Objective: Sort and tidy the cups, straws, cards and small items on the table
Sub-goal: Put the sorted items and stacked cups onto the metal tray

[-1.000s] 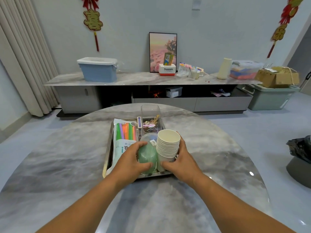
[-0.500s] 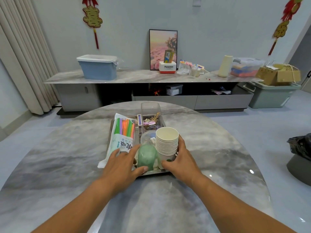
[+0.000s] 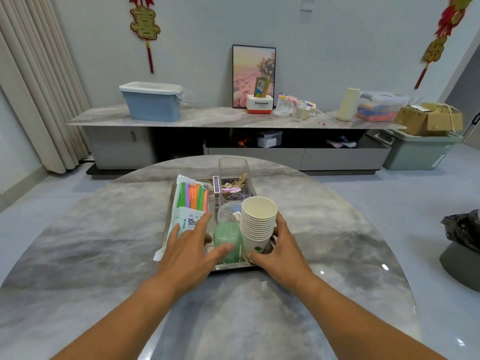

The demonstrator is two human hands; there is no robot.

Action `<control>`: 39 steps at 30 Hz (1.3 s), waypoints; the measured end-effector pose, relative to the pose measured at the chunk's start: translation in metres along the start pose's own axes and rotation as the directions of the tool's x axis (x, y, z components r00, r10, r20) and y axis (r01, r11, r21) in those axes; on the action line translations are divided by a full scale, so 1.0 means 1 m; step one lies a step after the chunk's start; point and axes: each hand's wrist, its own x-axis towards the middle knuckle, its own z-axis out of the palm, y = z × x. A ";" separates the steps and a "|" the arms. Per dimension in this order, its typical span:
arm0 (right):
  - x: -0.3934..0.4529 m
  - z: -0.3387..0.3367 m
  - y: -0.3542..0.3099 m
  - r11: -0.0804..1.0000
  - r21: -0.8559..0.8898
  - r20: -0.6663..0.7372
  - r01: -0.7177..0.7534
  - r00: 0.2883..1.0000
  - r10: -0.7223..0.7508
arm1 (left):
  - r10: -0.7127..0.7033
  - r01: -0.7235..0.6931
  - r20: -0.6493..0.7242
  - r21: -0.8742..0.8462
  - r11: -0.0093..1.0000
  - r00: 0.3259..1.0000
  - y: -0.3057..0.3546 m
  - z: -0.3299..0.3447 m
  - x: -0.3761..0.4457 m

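- Your right hand (image 3: 281, 252) has its grip wrapped round the base of the paper cup stack (image 3: 258, 224): thumb on the near side, fingers behind. The stack stands upright at the near right corner of the metal tray (image 3: 235, 267), mid-worktop.
- Your left hand (image 3: 188, 249) is released, fingers spread. The fingertips lie on the straw packet (image 3: 191, 203) and the thumb touches the green cup (image 3: 227, 241), just left of the stack.
- The clear cup (image 3: 228, 210) sits behind the green one. The card box (image 3: 216, 190) stands on edge between the straws and the clear square container (image 3: 233, 178) of small picks at the far end.
- My read: everything is in the tray and you're squaring up the cups.
- The stack is tall and light, so keep that grip low and move it from the base. Pushing near the rim will likely tip it.
- Steady the green cup with your left thumb while the stack moves, since they touch.
- The straw packet's near end overhangs the tray's left edge. Slide it flat toward the far side with an open palm so it lies inside.
- Don't drag the tray across the marble worktop (image 3: 104, 255).
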 end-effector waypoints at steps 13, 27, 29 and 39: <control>-0.016 -0.011 0.012 0.971 -0.237 0.072 -0.024 0.997 0.042 | -0.330 0.317 -0.102 -0.124 0.940 0.938 -0.027 -0.002 -0.026; 0.000 0.006 0.013 0.963 -0.261 -0.037 -0.068 0.997 0.060 | -0.176 0.171 -0.002 -0.228 0.959 0.984 -0.075 -0.001 -0.032; 0.010 0.012 0.012 0.961 -0.262 -0.043 -0.084 0.996 0.075 | -0.143 0.135 -0.003 -0.298 0.945 0.990 -0.080 0.000 -0.017; 0.106 0.032 0.028 0.933 -0.341 -0.140 -0.114 0.988 0.070 | -0.147 0.133 -0.027 -0.292 0.947 0.989 -0.098 0.008 0.092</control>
